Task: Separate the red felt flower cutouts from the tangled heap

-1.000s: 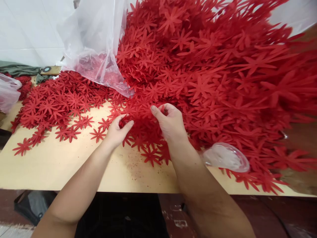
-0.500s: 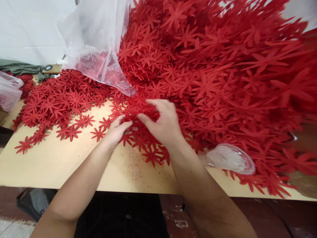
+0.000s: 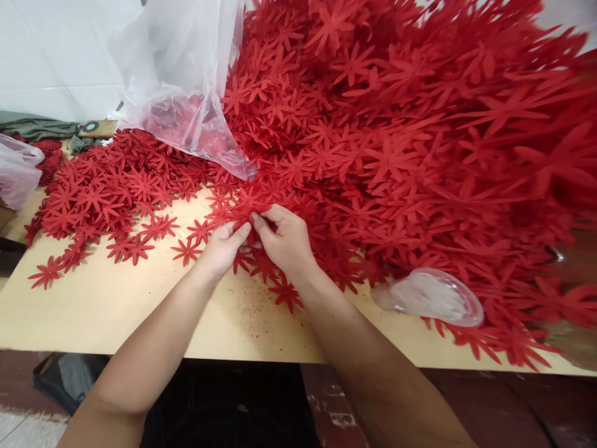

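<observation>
At the far left edge a small plastic bag (image 3: 16, 171) sits on the table (image 3: 102, 305), with dark green cloth (image 3: 35, 127) behind it by the white wall. Next comes a flat spread of red flower cutouts (image 3: 112, 193) lying on the table, a few strays at its near edge.

Further right a large clear bag (image 3: 181, 81) slumps open, some red pieces showing through its lower part.

The left hand (image 3: 222, 247) rests at the near edge of the red heap, thumb and fingertips pinched together on a cutout (image 3: 249, 202) — its grip is closed on that piece. Just beside it, touching at the fingertips, the right hand (image 3: 284, 239) pinches the same cutout from the other side, its grip closed too. The piece sits at the foot of the heap, just above the table, in front of the clear bag's lower corner.

To the right rises the big heap (image 3: 401, 143) of red cutouts, filling the frame. At its near edge lies a small clear bag (image 3: 431, 297) with pale contents — what they are cannot be told.
</observation>
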Demonstrator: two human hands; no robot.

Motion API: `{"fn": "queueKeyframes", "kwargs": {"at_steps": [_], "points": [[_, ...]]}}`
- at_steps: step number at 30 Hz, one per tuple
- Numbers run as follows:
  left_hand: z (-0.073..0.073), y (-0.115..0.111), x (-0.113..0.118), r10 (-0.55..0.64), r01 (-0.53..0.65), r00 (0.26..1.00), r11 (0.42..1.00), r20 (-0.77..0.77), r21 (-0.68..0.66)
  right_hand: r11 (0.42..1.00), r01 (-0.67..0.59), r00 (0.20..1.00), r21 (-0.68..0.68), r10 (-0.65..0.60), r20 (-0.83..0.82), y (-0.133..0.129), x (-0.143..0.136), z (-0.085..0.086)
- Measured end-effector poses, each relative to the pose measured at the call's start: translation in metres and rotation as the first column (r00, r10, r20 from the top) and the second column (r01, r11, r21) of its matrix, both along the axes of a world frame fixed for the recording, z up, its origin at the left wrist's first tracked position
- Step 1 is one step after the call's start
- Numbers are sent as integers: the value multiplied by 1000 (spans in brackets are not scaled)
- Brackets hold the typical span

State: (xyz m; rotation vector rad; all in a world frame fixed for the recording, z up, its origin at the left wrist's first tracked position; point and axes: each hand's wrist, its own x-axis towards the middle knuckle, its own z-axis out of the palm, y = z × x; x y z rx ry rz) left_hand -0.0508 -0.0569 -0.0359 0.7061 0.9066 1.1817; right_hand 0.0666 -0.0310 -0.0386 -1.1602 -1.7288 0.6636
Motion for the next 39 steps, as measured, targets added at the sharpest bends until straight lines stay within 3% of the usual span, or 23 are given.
{"fn": "queueKeyframes", "kwargs": {"at_steps": [4,7,11,16,22,24,26,28,31,35,39], "points": [[-3,4,2,5,-3,999,999,-47,39,1000,-1,993,-21,-2,-117,1,-2,-2],[-4,5,4,6,-2,995,999,-104,43,989,-42,960,-144,0,-280,2,-4,-4],[-1,3,6,-8,16,988,999,-151,50,967,24,936,-255,-111,-334,-1,-9,-1],[4,0,8,-11,17,983,999,-185,28,977,134,943,-167,-177,-280,7,-8,4],[-3,-1,5,-8,11,984,1000,-177,16,953,286,893,-101,-303,-332,41,25,-3],[-3,0,4,-2,6,984,1000,-179,19,963,266,922,-42,-267,-280,42,33,-2],[-1,0,5,-2,3,981,1000,-195,4,987,159,961,-27,-161,-224,34,34,1],[1,1,5,-5,1,976,1000,-218,-15,995,-14,975,-96,-8,-221,23,29,4],[2,1,6,-19,15,962,1000,-271,-18,951,-211,955,-225,151,-256,11,19,6],[-2,1,6,-54,54,938,999,-342,-9,959,-139,972,-248,84,-219,10,12,2],[-6,2,5,71,-52,948,996,-310,69,981,25,997,-191,-39,-70,8,11,2]]}}
